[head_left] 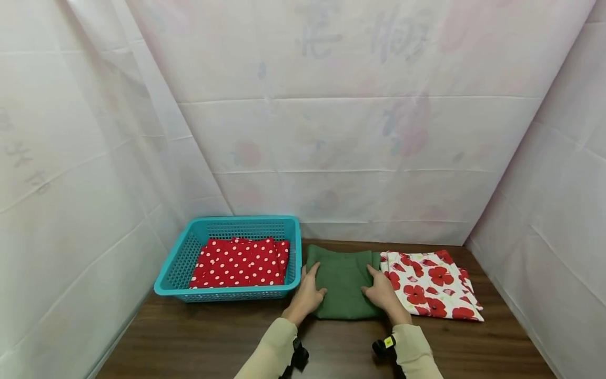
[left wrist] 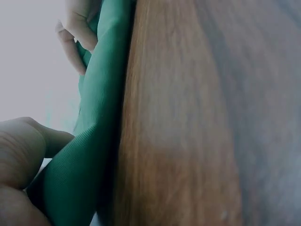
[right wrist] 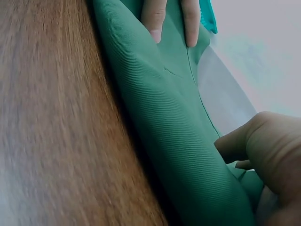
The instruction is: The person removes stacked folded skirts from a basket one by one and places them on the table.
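A folded green cloth (head_left: 343,292) lies flat on the table between both hands. My left hand (head_left: 306,295) holds its left side, with the thumb (head_left: 322,291) and a forefinger showing on top. My right hand (head_left: 382,289) holds the opposite side in much the same way. Thumb and cloth edge meet closely in the left wrist view, where the cloth (left wrist: 89,155) shows a thick rounded front fold. In the right wrist view a seam runs along the cloth (right wrist: 164,113). The fingers farther under or behind the side edges are mostly hidden.
Left of the green cloth stands a turquoise plastic basket (head_left: 227,297) with a folded red polka-dot cloth (head_left: 243,263) inside. A white cloth with red flowers (head_left: 433,284) lies folded on the right. White sheeting (head_left: 331,137) encloses the brown table (head_left: 203,337) at the back and sides.
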`<action>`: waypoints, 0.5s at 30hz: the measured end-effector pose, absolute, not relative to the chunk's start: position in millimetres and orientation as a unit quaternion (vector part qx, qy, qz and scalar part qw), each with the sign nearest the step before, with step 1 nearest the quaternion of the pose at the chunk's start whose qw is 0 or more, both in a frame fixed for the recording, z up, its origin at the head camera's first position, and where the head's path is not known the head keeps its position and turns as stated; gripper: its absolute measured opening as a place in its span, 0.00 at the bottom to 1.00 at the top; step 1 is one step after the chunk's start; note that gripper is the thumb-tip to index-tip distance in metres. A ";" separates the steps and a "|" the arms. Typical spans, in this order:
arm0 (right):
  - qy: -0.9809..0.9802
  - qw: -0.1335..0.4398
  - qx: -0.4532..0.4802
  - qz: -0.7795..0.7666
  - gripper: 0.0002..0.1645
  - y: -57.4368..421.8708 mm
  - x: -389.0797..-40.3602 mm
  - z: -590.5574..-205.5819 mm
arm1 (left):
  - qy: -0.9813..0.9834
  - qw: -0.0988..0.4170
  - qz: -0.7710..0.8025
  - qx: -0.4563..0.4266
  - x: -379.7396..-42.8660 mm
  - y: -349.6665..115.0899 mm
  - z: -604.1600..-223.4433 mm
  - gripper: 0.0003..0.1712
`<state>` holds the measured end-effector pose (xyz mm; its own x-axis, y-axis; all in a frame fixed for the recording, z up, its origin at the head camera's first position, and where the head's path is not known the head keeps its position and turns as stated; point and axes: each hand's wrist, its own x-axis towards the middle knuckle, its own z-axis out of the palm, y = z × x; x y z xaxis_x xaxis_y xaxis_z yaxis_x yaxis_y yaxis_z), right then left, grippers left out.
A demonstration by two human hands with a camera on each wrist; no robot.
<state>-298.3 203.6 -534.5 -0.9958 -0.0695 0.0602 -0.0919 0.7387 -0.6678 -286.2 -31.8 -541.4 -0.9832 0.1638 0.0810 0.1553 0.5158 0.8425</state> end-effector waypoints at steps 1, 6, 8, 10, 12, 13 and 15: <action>-0.933 0.018 0.043 0.356 0.43 203.1 -298.3 -534.0 | 0.868 0.007 0.488 0.089 -286.5 -32.0 -540.9 0.43; -0.932 0.033 0.033 0.358 0.42 200.5 -297.9 -531.6 | 0.877 -0.002 0.475 0.076 -284.9 -29.6 -539.1 0.43; -0.933 0.036 0.031 0.356 0.42 199.1 -297.9 -530.3 | 0.886 -0.016 0.459 0.068 -282.5 -28.7 -537.3 0.43; -0.934 0.036 0.026 0.354 0.41 198.6 -297.1 -528.6 | 0.891 -0.032 0.449 0.067 -279.8 -27.6 -534.6 0.42; -0.935 0.032 0.024 0.352 0.41 198.8 -296.6 -526.9 | 0.892 -0.041 0.446 0.069 -277.3 -26.3 -531.4 0.42; -0.935 0.029 0.024 0.352 0.41 199.0 -296.3 -525.7 | 0.893 -0.043 0.443 0.071 -276.4 -25.5 -529.7 0.42; -0.935 0.027 0.026 0.354 0.41 200.0 -295.7 -523.4 | 0.893 -0.049 0.439 0.081 -275.2 -23.9 -526.0 0.42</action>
<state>-295.7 200.0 -523.4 -0.9972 -0.0298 0.0684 -0.0677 0.7485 -0.6596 -275.2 -23.9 -526.0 -0.9820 0.1027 0.1585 0.1882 0.6013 0.7765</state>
